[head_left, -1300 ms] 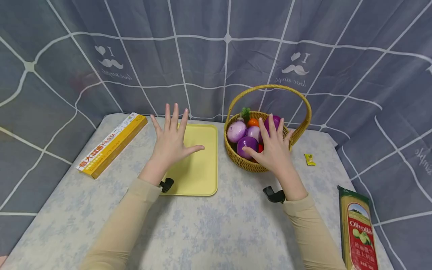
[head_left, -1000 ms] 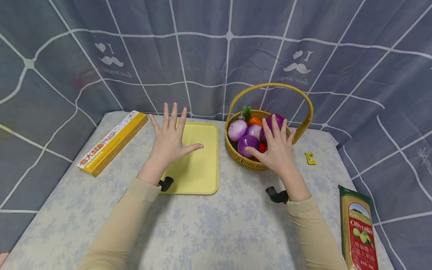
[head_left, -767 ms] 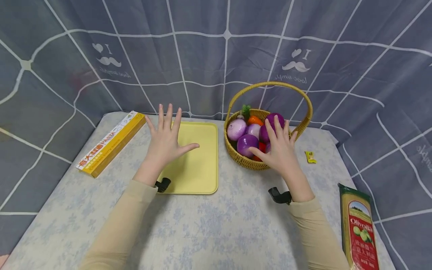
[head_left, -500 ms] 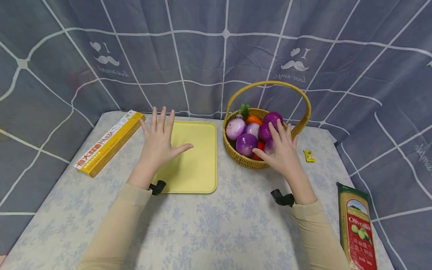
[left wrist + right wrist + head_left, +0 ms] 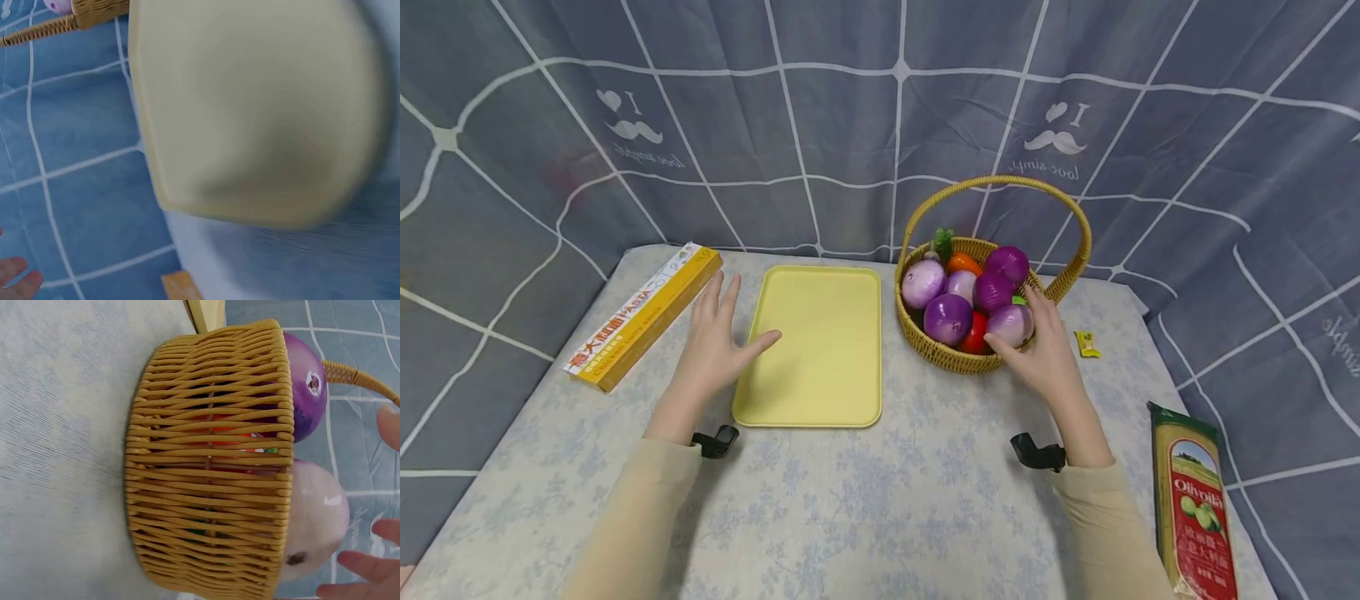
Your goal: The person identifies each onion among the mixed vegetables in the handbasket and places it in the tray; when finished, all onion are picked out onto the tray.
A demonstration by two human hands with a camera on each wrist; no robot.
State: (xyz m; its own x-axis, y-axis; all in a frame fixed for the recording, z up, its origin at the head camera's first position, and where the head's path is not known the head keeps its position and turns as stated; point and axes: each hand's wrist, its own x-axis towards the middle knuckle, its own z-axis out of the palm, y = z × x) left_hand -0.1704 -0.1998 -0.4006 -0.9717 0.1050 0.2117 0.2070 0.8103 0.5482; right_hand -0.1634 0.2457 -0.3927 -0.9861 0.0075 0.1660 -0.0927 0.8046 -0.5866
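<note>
My left hand (image 5: 709, 350), fingers extended and thumb spread, hovers between the yellow pasta box (image 5: 643, 318) and the pale yellow tray (image 5: 820, 346). In the left wrist view its fingertips (image 5: 22, 284) show at the lower left corner, holding nothing. My right hand (image 5: 1047, 354) is at the front right side of the wicker basket (image 5: 951, 360), thumb and fingers apart around the pale purple onion (image 5: 1011, 325). The right wrist view has the fingers (image 5: 369, 565) close to that pale onion (image 5: 315, 519); whether they touch cannot be told. A darker purple onion (image 5: 309, 387) sits beside it.
The basket also holds several onions, a tomato (image 5: 976, 335) and an orange vegetable (image 5: 962, 264) under its tall handle (image 5: 1000, 180). A small yellow packet (image 5: 1086, 344) lies to its right. A spaghetti bag (image 5: 1197, 508) lies at the right edge. A grey curtain (image 5: 850, 125) hangs behind.
My left hand has moved left and down, off the tray towards the pasta box. My right hand has shifted right and down, from over the onions to the basket's right front side.
</note>
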